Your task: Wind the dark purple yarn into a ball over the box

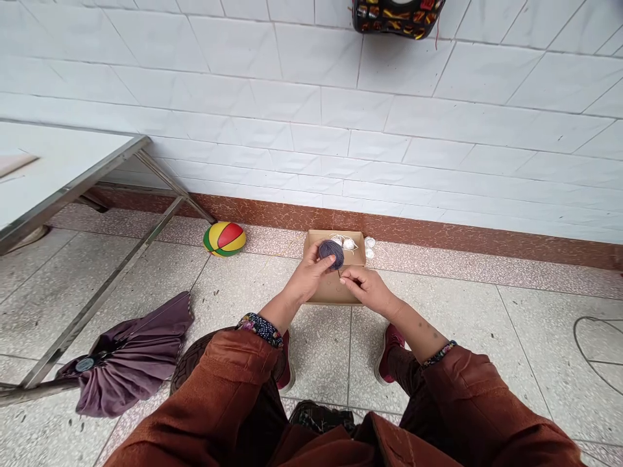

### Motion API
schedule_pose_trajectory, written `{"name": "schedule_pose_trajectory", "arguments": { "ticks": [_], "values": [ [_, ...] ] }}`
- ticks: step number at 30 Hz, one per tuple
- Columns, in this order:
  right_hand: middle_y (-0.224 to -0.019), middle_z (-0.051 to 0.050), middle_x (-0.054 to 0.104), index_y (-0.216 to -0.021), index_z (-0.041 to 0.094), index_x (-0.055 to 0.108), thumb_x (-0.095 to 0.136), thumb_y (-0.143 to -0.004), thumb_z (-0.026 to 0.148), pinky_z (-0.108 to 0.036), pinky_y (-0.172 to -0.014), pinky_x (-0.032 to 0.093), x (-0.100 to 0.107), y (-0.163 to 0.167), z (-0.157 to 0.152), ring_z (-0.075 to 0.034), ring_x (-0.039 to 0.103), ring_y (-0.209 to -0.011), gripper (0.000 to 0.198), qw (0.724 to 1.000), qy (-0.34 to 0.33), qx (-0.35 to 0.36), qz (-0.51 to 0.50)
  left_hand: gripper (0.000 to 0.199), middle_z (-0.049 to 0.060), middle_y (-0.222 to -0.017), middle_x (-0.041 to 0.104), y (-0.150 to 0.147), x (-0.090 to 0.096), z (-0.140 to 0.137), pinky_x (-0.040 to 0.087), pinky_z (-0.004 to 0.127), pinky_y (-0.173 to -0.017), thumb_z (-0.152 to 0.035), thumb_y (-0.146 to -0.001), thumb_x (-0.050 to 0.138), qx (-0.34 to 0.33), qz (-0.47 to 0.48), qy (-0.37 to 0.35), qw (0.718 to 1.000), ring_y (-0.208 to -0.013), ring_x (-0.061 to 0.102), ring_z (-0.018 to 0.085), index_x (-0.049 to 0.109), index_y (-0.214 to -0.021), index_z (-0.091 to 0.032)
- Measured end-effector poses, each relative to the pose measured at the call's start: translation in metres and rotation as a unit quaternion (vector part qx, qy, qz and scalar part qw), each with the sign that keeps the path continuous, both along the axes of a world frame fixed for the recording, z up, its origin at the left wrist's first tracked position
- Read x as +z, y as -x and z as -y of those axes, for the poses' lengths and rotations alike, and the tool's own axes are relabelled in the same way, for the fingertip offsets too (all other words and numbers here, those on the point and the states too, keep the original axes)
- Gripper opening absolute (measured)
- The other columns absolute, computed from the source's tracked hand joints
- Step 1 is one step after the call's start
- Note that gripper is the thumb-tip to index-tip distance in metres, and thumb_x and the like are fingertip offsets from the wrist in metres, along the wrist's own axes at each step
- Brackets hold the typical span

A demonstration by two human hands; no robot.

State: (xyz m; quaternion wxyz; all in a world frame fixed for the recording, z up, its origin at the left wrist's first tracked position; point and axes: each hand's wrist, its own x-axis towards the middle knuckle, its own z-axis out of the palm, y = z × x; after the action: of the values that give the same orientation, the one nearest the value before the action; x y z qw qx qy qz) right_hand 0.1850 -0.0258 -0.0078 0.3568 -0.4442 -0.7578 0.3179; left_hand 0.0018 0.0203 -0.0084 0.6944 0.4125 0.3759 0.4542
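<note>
My left hand (311,269) is wrapped around a ball of grey-purple yarn (331,253), holding it above an open cardboard box (335,296). A short dark strand runs from the ball toward my right hand (368,288), whose thumb and forefinger are pinched on it. Small white yarn balls (348,244) lie in the far part of the box, partly hidden behind the grey-purple ball. Several more white pieces (370,244) rest on the floor just right of the box.
A metal-framed table (73,188) stands at left, with a purple folded umbrella (141,350) on the floor beside its leg. A red, yellow and green ball (224,239) sits near the tiled wall (272,136). A dark patterned object (396,18) is at the top; thin wire (591,344) lies at right.
</note>
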Motion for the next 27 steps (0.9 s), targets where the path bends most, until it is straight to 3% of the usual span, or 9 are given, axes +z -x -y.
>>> {"name": "schedule_pose_trajectory", "arguments": {
  "ticks": [3, 5, 8, 11, 14, 20, 27],
  "values": [
    [-0.076, -0.001, 0.063, -0.085, 0.021, 0.064, 0.056, -0.097, 0.034, -0.027, -0.07, 0.046, 0.013, 0.001, 0.004, -0.015, 0.057, -0.069, 0.019, 0.999, 0.001, 0.019, -0.034, 0.06, 0.006, -0.128, 0.059, -0.006, -0.005, 0.005, 0.042, 0.04, -0.106, -0.031, -0.079, 0.075, -0.011, -0.126, -0.084, 0.988, -0.119, 0.054, 0.023, 0.053, -0.134, -0.026],
    [-0.077, -0.001, 0.065, -0.086, 0.021, 0.065, 0.057, -0.097, 0.037, -0.028, -0.068, 0.047, 0.019, -0.001, 0.004, -0.015, 0.058, -0.069, 0.021, 0.998, 0.017, 0.002, -0.068, 0.058, 0.006, -0.13, 0.057, -0.01, -0.006, 0.012, 0.044, 0.039, -0.103, -0.035, -0.082, 0.072, -0.049, -0.147, -0.104, 0.982, -0.118, 0.053, 0.024, 0.052, -0.136, -0.027],
    [-0.076, -0.001, 0.066, -0.087, 0.022, 0.066, 0.058, -0.097, 0.043, -0.027, -0.065, 0.047, 0.022, -0.009, -0.002, -0.015, 0.058, -0.066, 0.025, 0.991, 0.039, -0.041, -0.121, 0.057, 0.008, -0.131, 0.055, -0.015, -0.007, 0.023, 0.051, 0.035, -0.083, -0.043, -0.087, 0.066, -0.113, -0.087, -0.066, 0.988, -0.109, 0.055, 0.024, 0.048, -0.139, -0.029],
    [-0.077, -0.001, 0.065, -0.084, 0.022, 0.065, 0.063, -0.094, 0.045, -0.028, -0.066, 0.047, 0.018, -0.018, -0.011, -0.015, 0.058, -0.069, 0.025, 0.987, 0.017, -0.085, -0.136, 0.057, 0.009, -0.133, 0.053, -0.018, -0.004, 0.033, 0.051, 0.03, -0.075, -0.045, -0.088, 0.064, -0.156, -0.035, -0.03, 0.987, -0.109, 0.055, 0.024, 0.048, -0.141, -0.03],
    [-0.074, 0.0, 0.063, -0.079, 0.022, 0.064, 0.067, -0.09, 0.043, -0.028, -0.064, 0.045, 0.013, -0.024, -0.017, -0.015, 0.056, -0.066, 0.024, 0.986, -0.002, -0.11, -0.129, 0.058, 0.009, -0.133, 0.054, -0.018, 0.0, 0.038, 0.05, 0.028, -0.074, -0.04, -0.088, 0.063, -0.187, -0.007, -0.003, 0.982, -0.106, 0.054, 0.023, 0.05, -0.143, -0.031],
    [-0.072, 0.0, 0.06, -0.078, 0.022, 0.062, 0.062, -0.092, 0.045, -0.028, -0.064, 0.043, 0.001, -0.02, -0.021, -0.016, 0.053, -0.065, 0.026, 0.986, 0.016, -0.136, -0.098, 0.064, 0.009, -0.137, 0.055, -0.015, 0.008, 0.039, 0.047, 0.028, -0.071, -0.028, -0.082, 0.056, -0.177, 0.082, 0.049, 0.98, -0.094, 0.055, 0.019, 0.051, -0.146, -0.03],
    [-0.073, -0.001, 0.062, -0.084, 0.022, 0.06, 0.052, -0.097, 0.035, -0.027, -0.065, 0.043, -0.021, -0.014, -0.019, -0.017, 0.056, -0.068, 0.02, 0.989, 0.057, -0.137, -0.007, 0.065, 0.01, -0.132, 0.061, -0.004, 0.023, 0.031, 0.05, 0.034, -0.084, -0.025, -0.077, 0.064, -0.159, 0.148, 0.061, 0.974, -0.106, 0.06, 0.023, 0.056, -0.142, -0.026]
  ]
}}
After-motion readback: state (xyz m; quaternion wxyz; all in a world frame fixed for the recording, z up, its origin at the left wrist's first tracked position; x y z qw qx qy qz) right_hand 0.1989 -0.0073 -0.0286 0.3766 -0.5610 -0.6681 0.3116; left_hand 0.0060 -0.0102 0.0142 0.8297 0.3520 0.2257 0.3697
